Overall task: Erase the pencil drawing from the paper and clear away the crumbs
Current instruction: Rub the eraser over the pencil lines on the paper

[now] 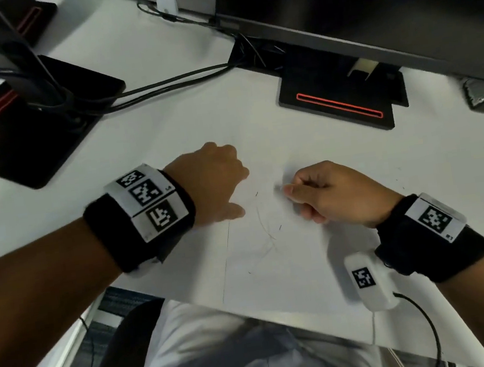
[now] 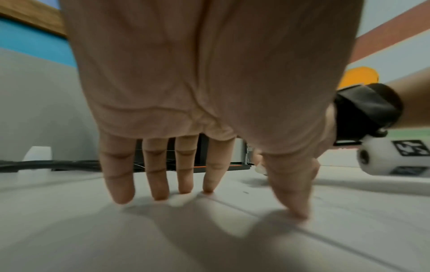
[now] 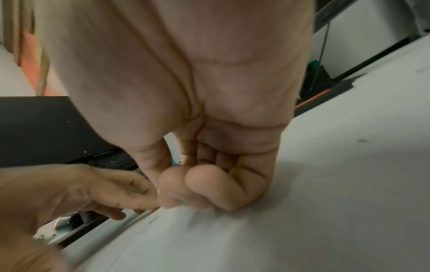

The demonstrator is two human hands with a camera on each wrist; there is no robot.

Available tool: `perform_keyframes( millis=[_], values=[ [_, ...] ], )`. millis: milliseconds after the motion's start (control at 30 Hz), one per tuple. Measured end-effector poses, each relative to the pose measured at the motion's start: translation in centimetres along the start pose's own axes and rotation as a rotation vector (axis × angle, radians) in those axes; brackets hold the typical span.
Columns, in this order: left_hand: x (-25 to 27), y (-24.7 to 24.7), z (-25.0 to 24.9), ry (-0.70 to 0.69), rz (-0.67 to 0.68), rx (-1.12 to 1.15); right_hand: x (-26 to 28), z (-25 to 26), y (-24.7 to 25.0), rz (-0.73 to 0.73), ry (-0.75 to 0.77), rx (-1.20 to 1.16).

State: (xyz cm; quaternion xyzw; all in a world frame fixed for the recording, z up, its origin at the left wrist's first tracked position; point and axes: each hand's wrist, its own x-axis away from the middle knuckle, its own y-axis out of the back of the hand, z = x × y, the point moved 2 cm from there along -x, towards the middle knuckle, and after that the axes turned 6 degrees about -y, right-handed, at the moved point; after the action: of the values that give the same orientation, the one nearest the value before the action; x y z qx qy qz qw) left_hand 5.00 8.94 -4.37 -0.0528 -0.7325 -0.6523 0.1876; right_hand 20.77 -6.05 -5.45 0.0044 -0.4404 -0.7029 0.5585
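Observation:
A white sheet of paper (image 1: 274,270) lies on the white desk in front of me. Faint curved pencil lines (image 1: 265,229) and a few dark crumbs (image 1: 279,226) show near its middle. My left hand (image 1: 222,179) presses down by the sheet's left edge; the left wrist view shows that hand (image 2: 204,128) with straight, spread fingers touching the surface. My right hand (image 1: 291,191) is curled and pinches a small white eraser (image 1: 279,188), blurred, against the paper. In the right wrist view the curled right hand (image 3: 181,185) hides most of the eraser.
A black monitor stand (image 1: 336,97) with a red strip sits behind the paper, and another stand (image 1: 27,132) is at the left. Cables (image 1: 163,86) run between them. The monitor (image 1: 365,3) overhangs the back. The desk's front edge (image 1: 279,310) is just below the sheet.

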Motion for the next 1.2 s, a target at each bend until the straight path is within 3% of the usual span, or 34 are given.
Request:
perform_keyframes(
  millis=[233,300,433,567,767,900,1000,1100,1200],
  values=[
    [1.1,-0.8,-1.3,0.047,0.129,-0.084,-2.3,3.5,0.6,0.046,0.177,0.425],
    [1.2,-0.8,-1.5,0.058,0.15,-0.079,-3.7,4.2,1.0,-0.002,0.188,0.517],
    [0.9,-1.5,-1.2,0.08,0.169,-0.069,-5.1,4.7,0.9,-0.07,0.208,0.591],
    [1.3,-2.5,-0.6,0.101,0.213,0.023,-4.0,4.7,-0.2,0.0,0.303,0.69],
    [1.2,-2.4,-0.7,0.119,0.24,0.101,-3.7,4.7,2.1,-0.049,0.251,0.606],
    [1.0,-2.0,-1.1,0.115,0.279,0.09,-2.9,4.2,0.0,0.108,0.242,0.583],
    [0.8,-1.9,-1.1,0.122,0.303,0.085,-3.4,3.7,0.5,0.08,0.215,0.542],
    [0.7,-2.0,-0.9,0.128,0.317,0.106,-3.1,4.0,0.1,0.062,0.281,0.566],
    [0.7,-2.1,-0.7,0.137,0.325,0.112,-1.6,4.7,-1.8,0.183,0.397,0.583]
  ],
)
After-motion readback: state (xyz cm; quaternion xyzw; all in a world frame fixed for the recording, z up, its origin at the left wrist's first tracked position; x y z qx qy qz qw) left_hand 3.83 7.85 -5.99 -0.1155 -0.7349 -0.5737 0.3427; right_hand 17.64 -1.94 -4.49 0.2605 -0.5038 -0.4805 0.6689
